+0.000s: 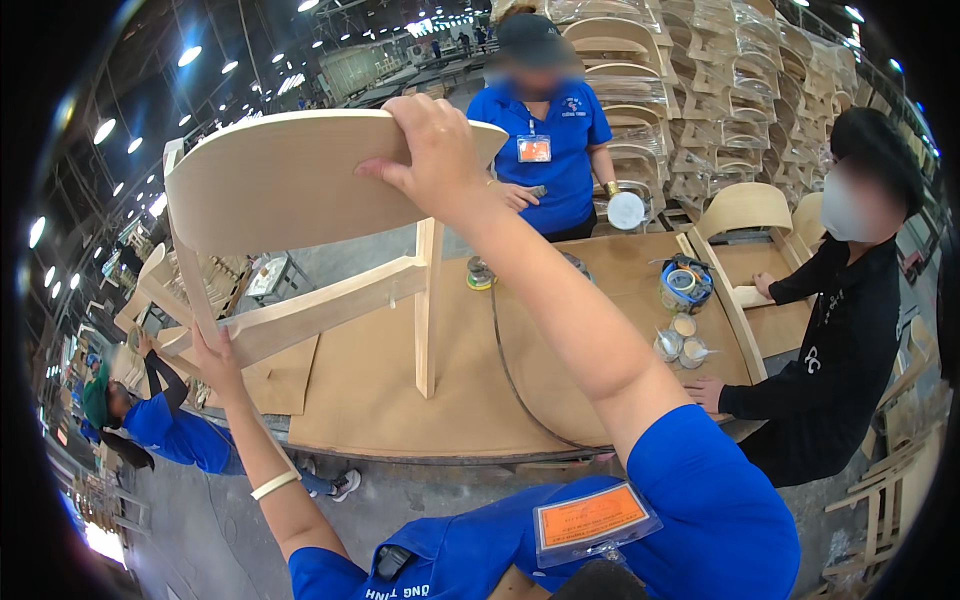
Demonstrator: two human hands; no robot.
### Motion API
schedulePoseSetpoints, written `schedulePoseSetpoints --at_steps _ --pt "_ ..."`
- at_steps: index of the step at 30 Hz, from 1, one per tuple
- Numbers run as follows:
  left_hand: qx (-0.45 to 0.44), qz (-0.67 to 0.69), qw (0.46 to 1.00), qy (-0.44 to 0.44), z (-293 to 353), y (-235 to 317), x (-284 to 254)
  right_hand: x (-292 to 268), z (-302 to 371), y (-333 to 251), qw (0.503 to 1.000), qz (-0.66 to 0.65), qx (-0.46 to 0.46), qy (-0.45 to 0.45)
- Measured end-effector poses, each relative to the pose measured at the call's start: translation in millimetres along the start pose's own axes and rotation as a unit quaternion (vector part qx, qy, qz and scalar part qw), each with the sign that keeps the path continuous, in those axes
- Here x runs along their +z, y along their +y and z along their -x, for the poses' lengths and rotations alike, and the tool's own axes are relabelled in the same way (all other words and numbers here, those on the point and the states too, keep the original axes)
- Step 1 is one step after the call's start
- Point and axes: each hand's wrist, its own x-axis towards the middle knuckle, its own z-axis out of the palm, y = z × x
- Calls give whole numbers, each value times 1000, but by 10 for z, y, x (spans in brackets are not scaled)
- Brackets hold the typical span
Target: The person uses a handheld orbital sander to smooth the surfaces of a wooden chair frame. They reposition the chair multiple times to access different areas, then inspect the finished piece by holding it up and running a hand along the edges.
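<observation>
Both my hands hold up an unfinished pale wooden chair frame (285, 185) over the left part of the table. Its wide curved backrest is at the top, with legs and a side rail below. My right hand (437, 155) grips the backrest's upper edge, thumb on the broad face and fingers over the rim. Lower down, my left hand (214, 358) is closed round the frame where an upright meets the rail; part of its fingers is hidden behind the wood. One leg (427, 310) points down toward the tabletop; I cannot tell whether it touches.
Brown cardboard covers the table (400, 425), crossed by a dark hose (508, 365). On the right are a bucket of tools (686, 284), small pots (684, 325) and another chair frame (735, 310). Co-workers stand opposite (545, 130), right (830, 330) and far left (180, 430). Wrapped chair parts (700, 100) are stacked behind.
</observation>
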Motion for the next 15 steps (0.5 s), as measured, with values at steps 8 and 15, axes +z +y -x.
schedulePoseSetpoints --at_steps 8,15 --pt "231 -193 947 -109 786 925 995 42 32 -244 999 9 -20 30" --pt "195 -342 869 -299 617 1258 1645 95 12 -521 996 44 -48 57"
